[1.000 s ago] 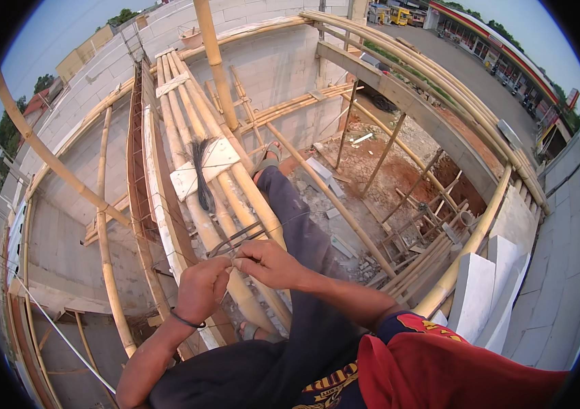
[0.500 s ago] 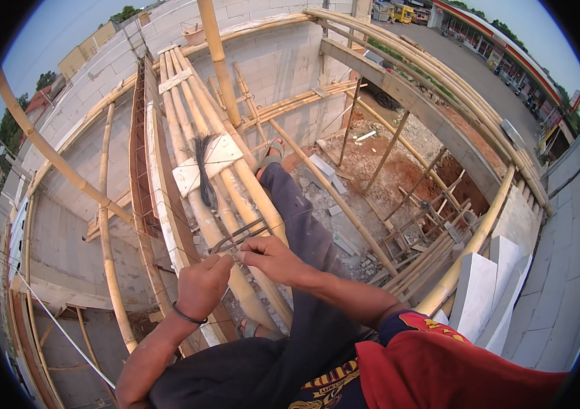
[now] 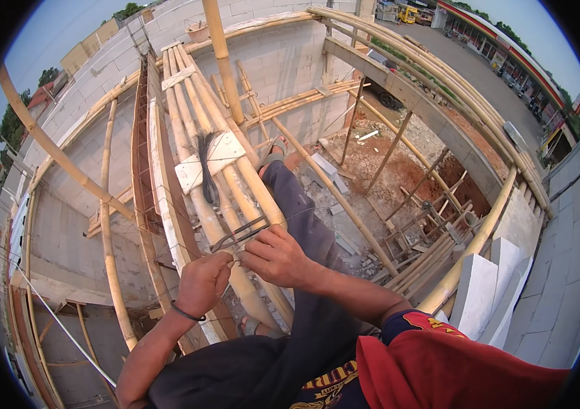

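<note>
My left hand [image 3: 202, 281], with a dark band on its wrist, is closed, thumb and fingers pressed together. Beside it, my right hand [image 3: 277, 258] is closed too, knuckles up. Their fingertips meet over the bamboo poles; what they pinch is hidden or too small to name. Just beyond the fingers is a dark bent steel rod [image 3: 239, 232], close to both hands. Farther up, a bundle of thin dark wire [image 3: 205, 167] lies across a pale board [image 3: 225, 153] on the poles.
Bamboo poles [image 3: 179, 109] form a walkway under me. A bamboo upright [image 3: 220, 58] stands ahead. To the left runs a timber-edged steel channel [image 3: 141, 150]. Rubble ground [image 3: 371, 153] lies far below on the right. White blocks [image 3: 477, 286] stand at right.
My right hand has turned, bringing its knuckles upward and slightly right. My left hand stays close to its place, fingers still closed. The wire bundle keeps its place on the board.
</note>
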Demonstrator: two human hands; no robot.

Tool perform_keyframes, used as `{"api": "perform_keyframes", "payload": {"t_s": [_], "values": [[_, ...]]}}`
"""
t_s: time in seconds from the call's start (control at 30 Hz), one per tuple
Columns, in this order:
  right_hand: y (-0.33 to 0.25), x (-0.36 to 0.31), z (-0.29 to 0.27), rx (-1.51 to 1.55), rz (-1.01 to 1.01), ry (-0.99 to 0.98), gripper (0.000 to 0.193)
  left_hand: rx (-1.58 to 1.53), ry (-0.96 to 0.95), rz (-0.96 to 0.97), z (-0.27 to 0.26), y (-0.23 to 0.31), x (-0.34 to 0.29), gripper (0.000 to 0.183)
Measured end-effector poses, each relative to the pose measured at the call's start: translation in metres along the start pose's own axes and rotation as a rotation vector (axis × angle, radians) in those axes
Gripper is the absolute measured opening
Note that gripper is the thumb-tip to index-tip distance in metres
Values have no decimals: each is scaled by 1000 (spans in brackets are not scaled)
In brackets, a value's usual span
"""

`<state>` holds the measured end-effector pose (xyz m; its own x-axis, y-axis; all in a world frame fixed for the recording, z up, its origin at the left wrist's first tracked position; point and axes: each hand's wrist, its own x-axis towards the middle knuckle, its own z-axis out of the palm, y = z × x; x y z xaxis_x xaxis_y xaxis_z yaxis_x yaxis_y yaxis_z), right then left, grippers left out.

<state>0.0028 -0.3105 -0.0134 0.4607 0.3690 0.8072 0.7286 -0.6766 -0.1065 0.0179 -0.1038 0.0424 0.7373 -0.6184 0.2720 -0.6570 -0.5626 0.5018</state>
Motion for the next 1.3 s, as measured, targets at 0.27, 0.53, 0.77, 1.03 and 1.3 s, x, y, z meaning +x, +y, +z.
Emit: {"api": "perform_keyframes", "payload": {"t_s": [0.27,0.53,0.77,1.03,1.3], "values": [[6,-4,8,383,243,-184,10,302,-172,60,4,-4,-3,14],[40,-9,-17,173,425,-178,12,173,-13,-107,1,-28,-10,10],[21,-6,-6,-177,210,-140,17,169,4,-41,4,-27,-11,8],[18,-11,-1,192,352,-78,12,97,57,-4,-9,-23,-9,6],[38,-18,-21,140,309,-36,10,74,38,39,-14,-27,-8,6]]}}
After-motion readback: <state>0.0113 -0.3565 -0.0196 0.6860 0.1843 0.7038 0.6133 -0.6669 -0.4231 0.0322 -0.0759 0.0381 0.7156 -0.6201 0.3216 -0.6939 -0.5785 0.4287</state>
